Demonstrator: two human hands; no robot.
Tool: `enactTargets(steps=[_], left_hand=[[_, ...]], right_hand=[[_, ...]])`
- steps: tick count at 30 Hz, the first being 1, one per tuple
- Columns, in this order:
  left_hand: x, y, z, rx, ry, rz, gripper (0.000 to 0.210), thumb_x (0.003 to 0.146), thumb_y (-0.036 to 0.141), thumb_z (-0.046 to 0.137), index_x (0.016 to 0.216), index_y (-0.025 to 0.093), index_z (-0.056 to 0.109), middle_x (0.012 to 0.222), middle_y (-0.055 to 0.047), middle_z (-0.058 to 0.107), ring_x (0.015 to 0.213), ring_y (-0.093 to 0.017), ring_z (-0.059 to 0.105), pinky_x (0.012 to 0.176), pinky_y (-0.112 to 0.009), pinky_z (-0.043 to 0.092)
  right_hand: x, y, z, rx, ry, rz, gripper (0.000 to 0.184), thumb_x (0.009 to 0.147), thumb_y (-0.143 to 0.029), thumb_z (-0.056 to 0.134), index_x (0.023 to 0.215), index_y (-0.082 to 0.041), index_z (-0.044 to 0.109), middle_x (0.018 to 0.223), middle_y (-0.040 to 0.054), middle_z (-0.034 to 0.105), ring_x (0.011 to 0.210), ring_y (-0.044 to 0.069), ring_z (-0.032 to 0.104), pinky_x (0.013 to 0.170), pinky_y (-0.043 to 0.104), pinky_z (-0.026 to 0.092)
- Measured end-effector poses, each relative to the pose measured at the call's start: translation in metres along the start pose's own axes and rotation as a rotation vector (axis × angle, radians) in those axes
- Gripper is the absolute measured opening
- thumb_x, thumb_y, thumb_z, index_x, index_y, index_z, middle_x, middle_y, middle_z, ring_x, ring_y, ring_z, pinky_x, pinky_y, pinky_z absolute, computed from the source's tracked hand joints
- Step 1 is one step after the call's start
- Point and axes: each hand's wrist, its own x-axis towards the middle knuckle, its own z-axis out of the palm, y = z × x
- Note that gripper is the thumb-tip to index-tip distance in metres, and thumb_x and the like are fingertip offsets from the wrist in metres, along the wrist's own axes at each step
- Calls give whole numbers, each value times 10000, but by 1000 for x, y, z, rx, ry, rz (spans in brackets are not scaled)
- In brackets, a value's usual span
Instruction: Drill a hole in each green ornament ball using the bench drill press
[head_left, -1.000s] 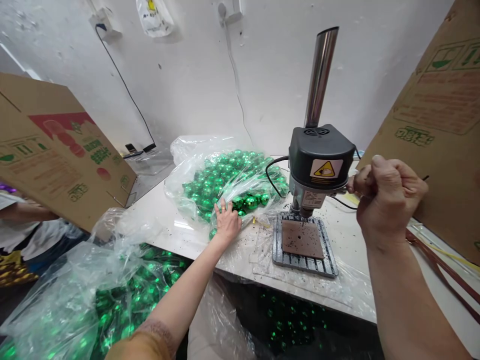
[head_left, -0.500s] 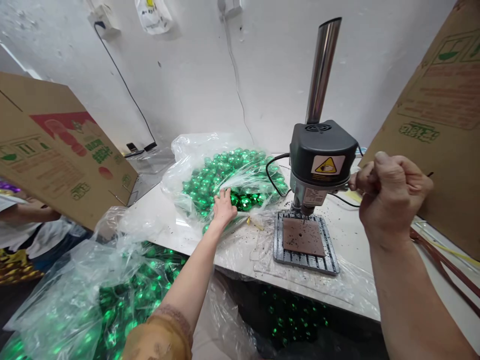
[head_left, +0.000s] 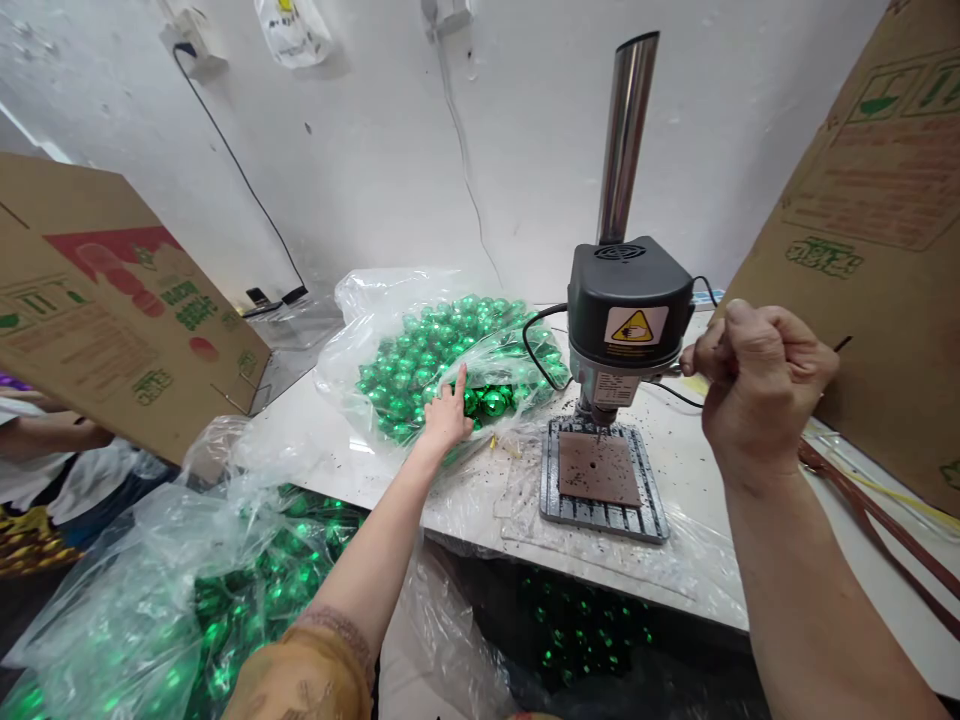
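My left hand lies at the mouth of a clear plastic bag full of shiny green balls. Its index finger is stretched out and no ball shows in its grip. Close to its fingers, faceted balls show through the bag's opening. My right hand is closed in a fist around the feed handle of a small drill press; the fist hides most of the handle. Below the drill bit, a brown plate with a dark hole rests on the slotted metal base.
Dark shavings litter the white table. Another clear bag of green balls hangs below its left edge. Cardboard boxes stand left and right. Someone's arm shows at far left. A black cord runs from the drill.
My left index finger has straightened and points up over the bag. My right fist stays on the handle. The whole view has shifted slightly.
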Motion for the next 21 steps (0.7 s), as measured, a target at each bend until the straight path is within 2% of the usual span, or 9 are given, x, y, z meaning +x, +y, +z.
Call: enactTargets(steps=[3,5,7,9,12,14,17,19,21], left_hand=[[8,-1,-3,-45,-6,-1,1158,799,242,664,1657,239,-114,1474,-219,518,1175,-398,660,989,-489,506],[8,-4,-2,-70,4,6,1119,805,292,667,1668,249,-43,1539,-219,459,1208,-404,635,989,-496,501],[3,-4,0,-59,51,-6,1037,823,333,669,1672,261,78,1526,-203,490,1248,-430,589,1022,-551,466],[-4,1,2,-30,155,-14,895,867,365,649,1649,253,228,1402,-181,610,1292,-451,531,1085,-616,390],[-7,16,2,-5,274,115,534,959,317,527,1483,212,527,1199,-165,708,1325,-425,489,1142,-602,321],[1,26,0,-21,228,257,389,965,230,468,1298,187,664,1113,-163,723,1262,-379,538,1101,-528,387],[25,33,-4,-45,125,362,361,906,119,465,1150,187,722,1051,-137,734,1135,-320,610,1011,-450,474],[43,31,-8,-55,107,385,417,874,70,451,1152,205,731,1141,-117,727,1168,-291,609,1035,-437,480],[56,27,-11,-67,117,406,486,858,53,448,1225,222,716,1337,-106,660,1324,-281,537,1120,-450,439]], right_hand=[[0,0,-1,0,-1,-7,397,820,-293,683,529,-213,426,462,-72,372,424,65,341,459,312,310],[0,0,-2,4,-1,-8,407,821,-293,685,525,-211,420,461,-74,363,422,63,338,459,310,311],[0,0,-2,6,-1,-5,412,822,-294,687,522,-209,417,461,-76,358,420,61,336,458,309,316],[0,-1,-2,5,-2,0,411,824,-296,687,525,-209,418,462,-77,361,420,62,340,459,309,325],[-1,-1,-2,0,1,-3,415,827,-301,682,526,-209,411,462,-80,357,420,62,339,460,308,327],[-1,-1,-1,-1,6,-9,424,831,-304,676,524,-209,399,457,-83,349,418,60,332,460,304,324],[-1,-1,-1,-4,4,-9,428,839,-312,672,529,-207,398,462,-85,347,423,56,331,464,296,332],[-1,0,-2,-8,-7,-4,426,842,-313,674,532,-205,404,469,-85,348,427,55,336,467,294,340],[-1,0,-3,-12,-15,-3,430,845,-310,673,528,-205,401,466,-84,344,424,55,338,467,296,338]])
